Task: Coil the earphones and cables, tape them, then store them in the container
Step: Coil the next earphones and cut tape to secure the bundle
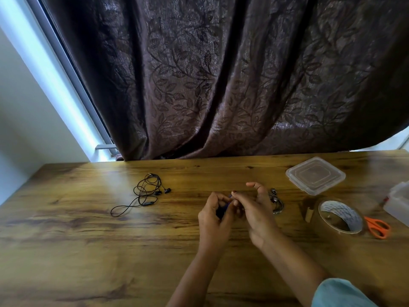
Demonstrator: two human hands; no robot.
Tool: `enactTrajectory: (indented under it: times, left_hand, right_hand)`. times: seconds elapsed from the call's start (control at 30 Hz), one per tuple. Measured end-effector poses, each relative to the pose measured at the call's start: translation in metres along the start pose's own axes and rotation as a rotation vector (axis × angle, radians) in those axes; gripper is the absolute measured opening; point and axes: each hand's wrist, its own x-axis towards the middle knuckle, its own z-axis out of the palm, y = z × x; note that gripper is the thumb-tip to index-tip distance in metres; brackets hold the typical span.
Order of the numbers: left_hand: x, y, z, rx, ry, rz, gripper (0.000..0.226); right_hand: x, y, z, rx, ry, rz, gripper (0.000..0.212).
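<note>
My left hand (213, 214) curls round a dark blue coiled cable (222, 209) at the table's middle. My right hand (254, 212) meets it from the right, its fingertips pinching the same bundle, its index finger raised. Black earphones (145, 192) lie loose and tangled on the wooden table (88, 229) to the left. A grey coiled earphone set (276, 201) lies just behind my right hand. A roll of brown tape (340, 217) stands to the right. The clear container's lid (315, 175) lies at the back right, and the container (398, 201) sits at the right edge, partly cut off.
Orange-handled scissors (377, 227) lie right of the tape roll. A short strip of brown tape (308, 212) is stuck on the table left of the roll. A dark patterned curtain (221, 85) hangs behind the table's far edge.
</note>
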Motion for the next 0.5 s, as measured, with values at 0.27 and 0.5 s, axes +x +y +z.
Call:
enactTrajectory:
  times: [0.27, 0.5]
  left_hand:
    - [0.0, -0.007, -0.001, 0.287, 0.028, 0.143, 0.009]
    - [0.008, 0.0, -0.003, -0.236, 0.146, -0.355, 0.011]
  right_hand:
    - [0.001, 0.002, 0.002, -0.036, 0.052, 0.054, 0.023]
    - [0.004, -0.012, -0.011, -0.375, -0.117, -0.084, 0.014]
